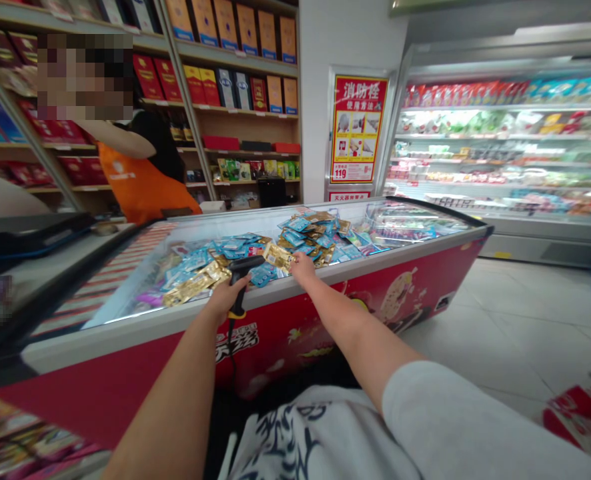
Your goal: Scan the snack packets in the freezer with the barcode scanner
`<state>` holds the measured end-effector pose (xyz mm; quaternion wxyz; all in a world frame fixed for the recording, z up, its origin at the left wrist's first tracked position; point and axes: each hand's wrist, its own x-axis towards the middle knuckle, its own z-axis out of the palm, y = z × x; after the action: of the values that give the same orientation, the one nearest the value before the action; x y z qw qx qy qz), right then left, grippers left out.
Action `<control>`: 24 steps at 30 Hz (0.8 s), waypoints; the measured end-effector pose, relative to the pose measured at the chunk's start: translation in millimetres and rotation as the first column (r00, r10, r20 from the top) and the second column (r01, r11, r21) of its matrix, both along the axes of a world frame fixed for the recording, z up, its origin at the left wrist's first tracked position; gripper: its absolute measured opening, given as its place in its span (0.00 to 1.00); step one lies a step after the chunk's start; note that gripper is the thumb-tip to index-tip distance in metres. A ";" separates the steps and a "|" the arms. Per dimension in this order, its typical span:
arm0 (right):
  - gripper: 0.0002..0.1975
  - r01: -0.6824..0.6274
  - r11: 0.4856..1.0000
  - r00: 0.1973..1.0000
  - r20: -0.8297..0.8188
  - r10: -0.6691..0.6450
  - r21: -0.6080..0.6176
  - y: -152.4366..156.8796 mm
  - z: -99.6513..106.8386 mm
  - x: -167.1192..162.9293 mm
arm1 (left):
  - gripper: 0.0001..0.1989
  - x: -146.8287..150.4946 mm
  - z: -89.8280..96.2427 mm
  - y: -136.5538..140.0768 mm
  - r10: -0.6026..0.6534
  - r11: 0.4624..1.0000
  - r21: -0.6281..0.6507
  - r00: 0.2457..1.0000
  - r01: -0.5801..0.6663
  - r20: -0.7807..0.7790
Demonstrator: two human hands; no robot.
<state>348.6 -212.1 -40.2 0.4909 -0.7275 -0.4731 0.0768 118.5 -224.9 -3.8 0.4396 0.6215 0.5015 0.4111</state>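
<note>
My left hand (228, 297) is wrapped round the handle of a black and yellow barcode scanner (243, 267), whose head points right. A gold ice cream packet (277, 256) is gripped at its right end by my right hand (302, 267), just in front of the scanner's head. Both hands are over the near rim of a red and white chest freezer (295, 287). Behind them lie piles of blue packets (235, 245) and gold packets (195, 283), heaped inside the freezer. The scanner's cord hangs down in front of the freezer wall.
Behind the freezer at the left stands a person in an orange apron (140, 187), with one arm raised. Shelves of boxed goods (245, 30) line the back. A refrigerated display (500, 147) stands at the right, beyond a tiled floor (525, 300). A counter (90, 247) adjoins the freezer's left end.
</note>
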 end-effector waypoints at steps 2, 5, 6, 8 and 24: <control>0.15 -0.002 1.000 1.000 -0.007 0.002 0.007 -1.0 0.4 0.3 | 0.24 -0.4 -1.8 2.6 -0.038 0.999 -0.023 0.999 0.038 0.006; 0.14 -0.009 1.000 0.997 -0.070 0.010 0.014 -0.9 1.1 0.0 | 0.25 -0.8 -4.4 6.2 -0.044 0.998 -0.034 0.999 0.045 0.013; 0.13 -0.017 1.000 0.991 -0.129 0.018 0.012 -0.2 1.8 -0.5 | 0.25 -0.8 -5.0 7.0 -0.043 0.998 -0.038 0.999 0.043 0.011; 0.14 -0.029 0.999 0.954 -0.299 0.033 0.017 2.3 4.6 -1.7 | 0.25 -0.8 -5.9 7.9 -0.038 0.998 -0.047 0.999 0.038 0.001; 0.15 0.214 0.977 0.970 -0.119 -0.211 0.016 1.6 27.7 62.4 | 0.23 -2.4 -8.7 9.1 -0.067 0.998 -0.012 0.998 0.067 0.009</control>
<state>411.1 -210.6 -12.4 0.5334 -0.7611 -0.3642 0.0593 116.1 -215.8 -12.5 0.4592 0.6335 0.4809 0.3958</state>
